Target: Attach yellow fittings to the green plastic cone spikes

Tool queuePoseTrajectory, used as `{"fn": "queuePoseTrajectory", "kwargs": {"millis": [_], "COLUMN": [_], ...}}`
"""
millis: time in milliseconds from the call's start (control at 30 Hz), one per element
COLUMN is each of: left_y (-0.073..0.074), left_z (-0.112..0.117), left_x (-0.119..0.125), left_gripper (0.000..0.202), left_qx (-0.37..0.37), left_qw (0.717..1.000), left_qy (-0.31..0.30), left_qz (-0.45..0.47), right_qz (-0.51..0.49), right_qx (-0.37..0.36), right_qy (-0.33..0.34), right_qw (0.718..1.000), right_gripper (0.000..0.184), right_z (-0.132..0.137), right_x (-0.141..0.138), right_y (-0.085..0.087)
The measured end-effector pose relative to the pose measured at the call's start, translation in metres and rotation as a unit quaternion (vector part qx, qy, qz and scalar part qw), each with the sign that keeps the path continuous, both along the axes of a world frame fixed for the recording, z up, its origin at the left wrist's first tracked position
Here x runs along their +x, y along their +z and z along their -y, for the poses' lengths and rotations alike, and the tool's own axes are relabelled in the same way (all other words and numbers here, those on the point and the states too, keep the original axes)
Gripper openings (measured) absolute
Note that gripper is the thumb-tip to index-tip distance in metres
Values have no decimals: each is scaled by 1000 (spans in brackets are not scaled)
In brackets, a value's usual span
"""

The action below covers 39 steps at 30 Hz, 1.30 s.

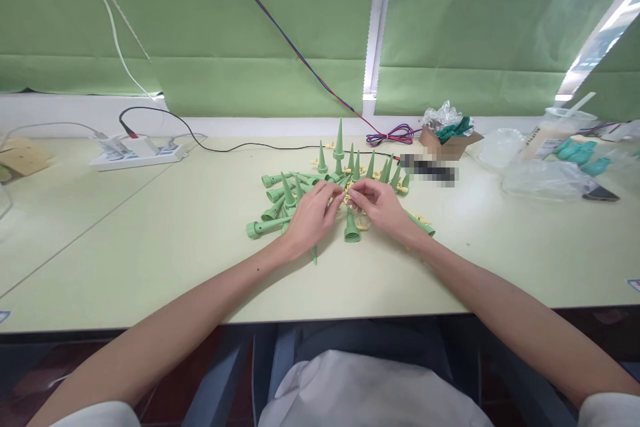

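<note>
Both of my hands work close together over a loose pile of green plastic watering spikes (pixel 289 193), cone-pointed with threaded collars. My left hand (pixel 315 212) has its thumb and fingers pinched together at the pile's middle. Opposite it, my right hand (pixel 381 205) is also closed in a pinch, fingertips nearly touching the left ones. Small yellow plastic pieces (pixel 363 227) lie around and beneath the fingertips; what each pinch holds is too small to make out. One spike (pixel 352 230) lies just below the hands, its open collar facing me. Several others stand upright behind, including a tall one (pixel 339 140).
A white power strip (pixel 137 159) with plugs sits at the back left, its black cable running behind the pile. Bundled red-blue wire (pixel 393 136) and a cardboard box (pixel 450 145) are at the back. On the right are a plastic cup (pixel 555 132), plastic bags and a phone (pixel 601 194).
</note>
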<state>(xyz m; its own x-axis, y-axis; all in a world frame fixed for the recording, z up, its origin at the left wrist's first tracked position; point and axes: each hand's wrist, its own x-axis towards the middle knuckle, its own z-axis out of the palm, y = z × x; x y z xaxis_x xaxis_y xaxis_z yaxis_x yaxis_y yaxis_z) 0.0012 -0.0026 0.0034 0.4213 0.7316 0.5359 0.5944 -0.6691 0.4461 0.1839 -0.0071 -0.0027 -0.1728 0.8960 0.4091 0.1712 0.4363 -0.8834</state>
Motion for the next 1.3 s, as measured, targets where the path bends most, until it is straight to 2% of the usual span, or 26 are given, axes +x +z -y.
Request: {"fn": "queuePoseTrajectory", "kwargs": {"millis": [300,733,1133,1300], "left_y": [0,1,0,1], "left_z": [-3,-2,-4,-4], "left_x": [1,1,1,0], "left_gripper": [21,23,23,25], "left_qx": [-12,-25,-28,-31], "left_qw": [1000,1000,1000,999], "left_qy": [-12,2,9,19], "left_qz": [10,11,12,13], "right_qz": [8,9,46,54], "right_qx": [-10,-23,0,14], "right_qy": [22,12,16,-18], "right_qw": [1000,1000,999,998], "right_gripper": [26,31,17,17], "right_z": [2,3,2,1], "right_x": [0,0,0,1], "right_y": [2,3,-1,0]}}
